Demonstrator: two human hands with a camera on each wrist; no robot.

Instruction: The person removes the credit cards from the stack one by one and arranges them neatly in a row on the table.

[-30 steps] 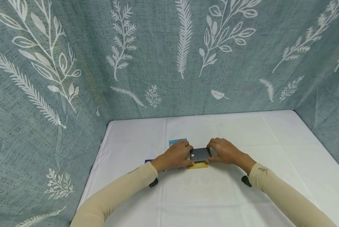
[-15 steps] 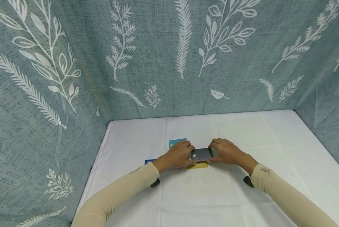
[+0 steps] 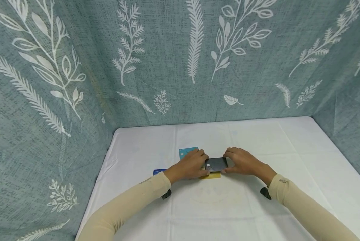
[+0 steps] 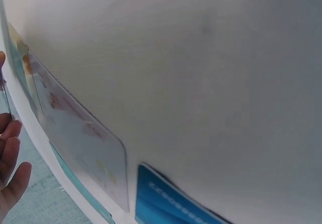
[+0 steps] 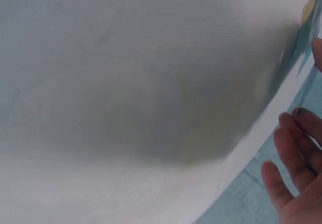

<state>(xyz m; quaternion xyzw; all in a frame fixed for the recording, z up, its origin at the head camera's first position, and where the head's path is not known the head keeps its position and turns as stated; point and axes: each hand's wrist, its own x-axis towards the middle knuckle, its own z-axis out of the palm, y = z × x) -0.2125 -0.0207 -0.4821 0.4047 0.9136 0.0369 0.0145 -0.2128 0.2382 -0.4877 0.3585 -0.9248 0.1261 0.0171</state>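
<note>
In the head view a dark grey bank card (image 3: 216, 165) is held level between the two hands. My left hand (image 3: 192, 164) pinches its left end between thumb and fingers, and my right hand (image 3: 241, 162) pinches the right end. Below the dark card's front edge shows part of a yellow card (image 3: 211, 175). A teal card (image 3: 186, 151) lies just beyond the left hand, partly covered by it. To the left, a blue card (image 3: 158, 171) sticks out from behind the left wrist. The left wrist view shows a pale card (image 4: 80, 128) with faint markings beside the blue one.
A white cloth (image 3: 216, 207) covers the table. Grey-green curtains (image 3: 173, 67) with white leaf prints hang behind it and at both sides. Dark wrist-camera mounts (image 3: 265, 193) jut below each sleeve.
Both hands have moved slightly to the right, carrying the dark grey bank card with them. The teal, blue and yellow cards have stayed in place.
</note>
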